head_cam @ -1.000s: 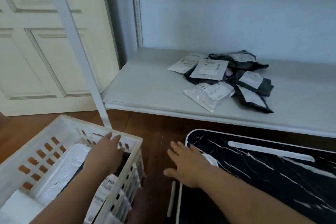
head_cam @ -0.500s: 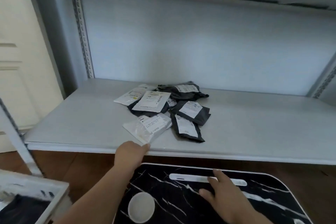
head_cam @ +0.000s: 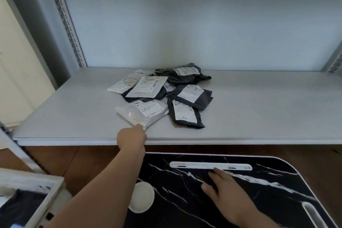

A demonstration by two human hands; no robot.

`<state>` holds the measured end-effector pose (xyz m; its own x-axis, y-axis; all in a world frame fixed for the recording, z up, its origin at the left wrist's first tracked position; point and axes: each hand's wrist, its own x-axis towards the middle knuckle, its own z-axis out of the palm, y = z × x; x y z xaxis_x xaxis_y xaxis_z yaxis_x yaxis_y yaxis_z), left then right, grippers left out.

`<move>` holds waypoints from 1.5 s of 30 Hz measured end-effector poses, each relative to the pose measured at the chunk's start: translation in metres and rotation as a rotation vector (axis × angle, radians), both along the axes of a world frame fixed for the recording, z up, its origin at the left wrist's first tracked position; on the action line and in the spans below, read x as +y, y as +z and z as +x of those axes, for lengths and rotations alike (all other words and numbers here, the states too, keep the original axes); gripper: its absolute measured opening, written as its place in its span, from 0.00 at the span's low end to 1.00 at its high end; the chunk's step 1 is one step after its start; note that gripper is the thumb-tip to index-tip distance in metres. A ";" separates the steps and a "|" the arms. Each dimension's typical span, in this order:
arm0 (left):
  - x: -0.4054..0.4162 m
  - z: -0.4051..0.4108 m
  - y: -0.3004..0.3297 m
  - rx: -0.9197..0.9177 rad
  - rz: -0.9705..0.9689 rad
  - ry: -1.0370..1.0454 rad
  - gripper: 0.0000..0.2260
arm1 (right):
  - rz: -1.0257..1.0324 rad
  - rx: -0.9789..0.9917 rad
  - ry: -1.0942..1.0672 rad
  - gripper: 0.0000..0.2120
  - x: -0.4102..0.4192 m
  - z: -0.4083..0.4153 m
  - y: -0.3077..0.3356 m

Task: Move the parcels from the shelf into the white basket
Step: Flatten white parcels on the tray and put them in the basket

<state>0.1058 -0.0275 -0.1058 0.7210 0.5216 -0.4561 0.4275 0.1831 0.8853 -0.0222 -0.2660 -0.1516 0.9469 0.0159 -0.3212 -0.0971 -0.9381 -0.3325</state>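
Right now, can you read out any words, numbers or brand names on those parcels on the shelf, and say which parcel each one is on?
None can be read.
Clear parcel at the left hand: label with print and barcode, blurred.
White parcels: labels with barcodes, too small.
Black parcels: white labels, print too blurred.
Shelf: no text.

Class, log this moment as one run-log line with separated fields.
left hand: pinching corner of white parcel | right hand: flat on black tabletop | basket: lower left
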 end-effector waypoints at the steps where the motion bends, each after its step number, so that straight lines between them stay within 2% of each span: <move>1: 0.001 -0.007 0.002 0.012 0.043 0.028 0.09 | 0.013 -0.002 -0.013 0.74 0.000 -0.002 -0.003; 3: 0.004 -0.030 0.009 -0.016 0.096 0.075 0.11 | 0.065 0.000 -0.055 0.76 0.001 -0.009 -0.006; 5: 0.010 -0.057 0.020 -0.116 -0.005 0.090 0.09 | 0.155 -0.027 -0.098 0.71 0.004 -0.020 -0.004; 6: 0.015 -0.068 0.022 -0.135 -0.035 0.084 0.06 | 0.234 -0.049 -0.139 0.63 0.004 -0.022 -0.004; 7: 0.021 -0.083 0.023 -0.147 -0.027 0.070 0.03 | 0.336 -0.074 -0.192 0.50 0.007 -0.029 -0.004; 8: 0.028 -0.098 0.023 -0.133 -0.017 0.034 0.03 | 0.435 -0.075 -0.260 0.35 0.010 -0.035 -0.002; 9: 0.034 -0.111 0.021 -0.128 -0.030 -0.004 0.07 | 0.560 -0.041 -0.364 0.24 0.013 -0.040 -0.001; 10: 0.041 -0.124 0.018 -0.127 -0.048 -0.061 0.11 | 0.730 0.016 -0.484 0.20 0.017 -0.045 0.000; 13: 0.049 -0.162 -0.001 -0.049 -0.095 -0.303 0.14 | 1.240 0.266 -0.786 0.21 0.028 -0.060 0.006; 15: 0.041 -0.185 -0.020 0.017 -0.059 -0.444 0.15 | 1.364 0.363 -0.831 0.25 0.033 -0.074 0.008; 16: 0.034 -0.196 -0.030 0.051 -0.051 -0.501 0.15 | 1.363 0.375 -0.838 0.27 0.035 -0.082 0.005; 21: -0.004 -0.219 -0.065 0.319 0.006 -0.663 0.13 | 1.206 0.253 -0.794 0.15 0.031 -0.114 -0.014; 23: -0.018 -0.221 -0.068 0.370 0.001 -0.648 0.07 | 1.083 0.137 -0.752 0.12 0.022 -0.121 -0.020; 24: -0.024 -0.223 -0.069 0.371 -0.012 -0.623 0.09 | 1.004 0.075 -0.719 0.11 0.018 -0.124 -0.023; 25: -0.029 -0.223 -0.070 0.350 -0.021 -0.592 0.12 | 0.923 0.015 -0.674 0.11 0.015 -0.126 -0.024; 27: -0.038 -0.226 -0.073 0.278 0.106 -0.610 0.13 | 0.782 -0.067 -0.591 0.12 0.012 -0.130 -0.028; 29: -0.045 -0.229 -0.078 0.221 0.333 -0.654 0.14 | 0.605 -0.083 -0.508 0.12 0.013 -0.130 -0.035; 31: -0.050 -0.231 -0.083 0.177 0.562 -0.653 0.18 | 0.331 -0.088 -0.419 0.14 0.014 -0.131 -0.040; 33: -0.054 -0.232 -0.089 0.121 0.879 -0.660 0.24 | 0.067 -0.219 -0.349 0.19 0.017 -0.129 -0.047; 35: -0.061 -0.235 -0.094 0.010 1.105 -0.700 0.26 | -0.031 -0.400 -0.259 0.23 0.025 -0.123 -0.051; 37: -0.069 -0.237 -0.102 -0.109 1.198 -0.779 0.25 | -0.093 -0.470 -0.128 0.25 0.035 -0.115 -0.057; 40: -0.077 -0.237 -0.119 -0.167 1.271 -0.970 0.26 | -0.174 -0.409 0.017 0.28 0.044 -0.114 -0.074; 45: -0.079 -0.237 -0.137 -0.227 1.354 -0.981 0.25 | -0.240 -0.429 0.049 0.27 0.039 -0.116 -0.086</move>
<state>-0.1314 -0.1066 -0.2424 0.9712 -0.2295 0.0634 -0.2380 -0.9443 0.2273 -0.1379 -0.2266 -0.2374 0.9946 0.0370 0.0974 0.0473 -0.9932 -0.1065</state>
